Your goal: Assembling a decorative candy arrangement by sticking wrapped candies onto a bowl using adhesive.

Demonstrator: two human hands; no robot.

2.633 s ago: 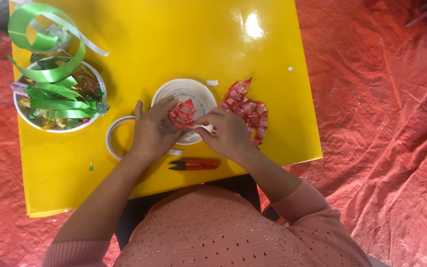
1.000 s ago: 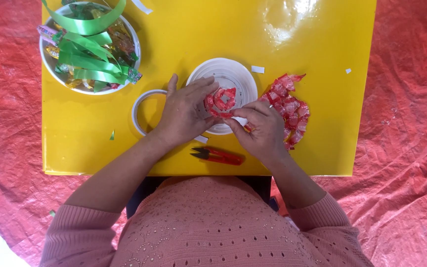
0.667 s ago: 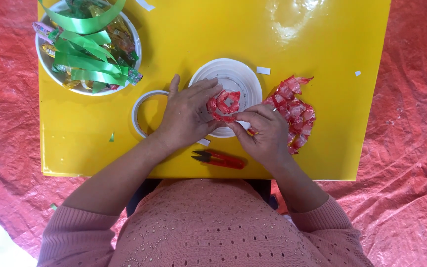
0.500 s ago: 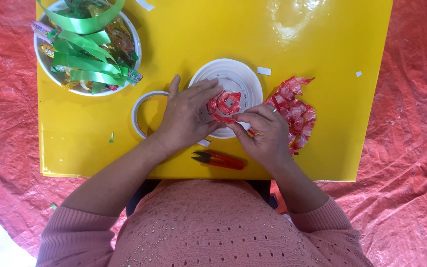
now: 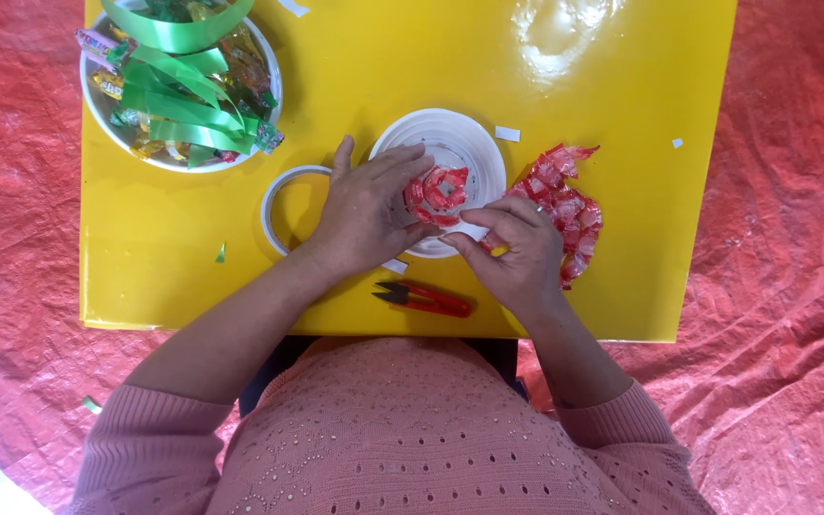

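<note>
Two hands work over a white round lid [image 5: 474, 143] at mid-table. Left hand [image 5: 364, 215] lies flat, fingers spread, pressing a ring of red candy wrappers [image 5: 436, 191] onto the lid. Right hand [image 5: 517, 248] is pinched shut on the ring's near edge w/ thumb & fingers. Strip of more red wrappers [image 5: 569, 205] lies just right of the lid. White tape roll [image 5: 278, 195] sits beside the left hand, partly under it. Red snips [image 5: 426, 298] near the table's front edge. White bowl [image 5: 112, 133] at back-left holds green ribbon [image 5: 178, 105] & mixed shiny sweets. Yellow table [image 5: 622, 95] stands on red sheeting [image 5: 793, 238].
</note>
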